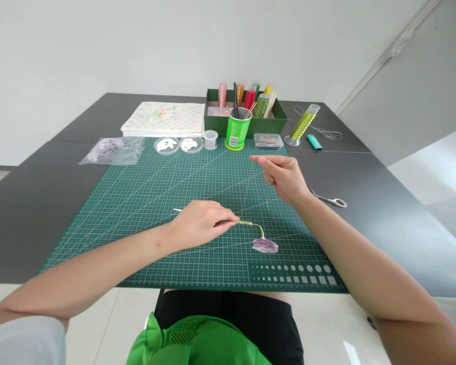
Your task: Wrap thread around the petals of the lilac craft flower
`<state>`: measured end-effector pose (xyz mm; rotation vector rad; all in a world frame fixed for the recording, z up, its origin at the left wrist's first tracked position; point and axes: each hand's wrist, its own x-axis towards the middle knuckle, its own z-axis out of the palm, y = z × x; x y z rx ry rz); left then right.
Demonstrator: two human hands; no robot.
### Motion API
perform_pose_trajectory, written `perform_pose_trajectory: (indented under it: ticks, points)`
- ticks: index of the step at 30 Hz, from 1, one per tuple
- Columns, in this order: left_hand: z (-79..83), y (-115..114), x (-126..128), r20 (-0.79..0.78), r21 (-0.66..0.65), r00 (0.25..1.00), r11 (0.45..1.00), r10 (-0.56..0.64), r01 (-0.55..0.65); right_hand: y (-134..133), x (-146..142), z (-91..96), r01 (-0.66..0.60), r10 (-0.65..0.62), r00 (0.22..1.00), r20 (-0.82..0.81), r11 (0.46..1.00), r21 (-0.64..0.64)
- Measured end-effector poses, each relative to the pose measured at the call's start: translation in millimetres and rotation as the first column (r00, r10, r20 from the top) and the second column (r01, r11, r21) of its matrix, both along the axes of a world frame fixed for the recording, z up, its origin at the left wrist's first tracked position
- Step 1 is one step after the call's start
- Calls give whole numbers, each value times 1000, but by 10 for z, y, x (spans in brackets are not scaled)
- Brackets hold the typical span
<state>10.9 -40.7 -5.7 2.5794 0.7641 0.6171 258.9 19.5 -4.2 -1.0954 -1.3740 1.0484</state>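
My left hand [203, 222] is closed in a pinch around the stem of a purple flower [265, 246], just above the green cutting mat. The flower's yellow-green stem bends, so its bloom hangs to the right of my fingertips. A thin white end of the stem [177, 209] sticks out on the other side of the hand. Raised above the mat and farther off, my right hand [283, 175] has its thumb and forefinger pressed together. A fine, faint thread [267, 203] shows below it; its exact path to the fingers is hard to see.
Scissors [329, 199] lie right of my right wrist. Behind the mat [167, 177] stand a green cup [236, 133], petal dishes [166, 146], a clear box [268, 141], a green box of thread spools [273, 124] and a tilted green spool [304, 124]. A plastic bag [114, 151] lies left.
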Motion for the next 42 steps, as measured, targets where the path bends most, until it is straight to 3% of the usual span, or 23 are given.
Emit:
perform_pose_trajectory:
  ticks: [8,15,18,21,25,27,38,42]
  points:
    - [3,27,-7,38,1,997,998,62,-62,52,49,-61,93,-99,985,142,994,51]
    - [103,-20,-6,244,-85,965,993,99,-81,86,55,-144,-13,-23,944,330,994,108]
    - [145,-31,-6,370,-169,897,967,243,-192,91,43,-209,-89,56,918,392,994,67]
    - [177,9,-10,498,-270,759,906,420,-325,72,18,-258,-162,133,890,436,986,29]
    - [179,151,-47,582,-384,610,843,538,-377,15,-27,-255,-254,222,832,509,967,-8]
    - [156,234,-76,579,-414,587,824,566,-386,-14,-46,-232,-303,274,800,534,952,-35]
    - [52,518,-168,522,-476,560,765,643,-434,-176,-146,-71,-526,503,659,559,839,-135]
    - [2,579,-194,477,-494,590,753,652,-434,-322,-222,54,-600,564,641,520,792,-118]
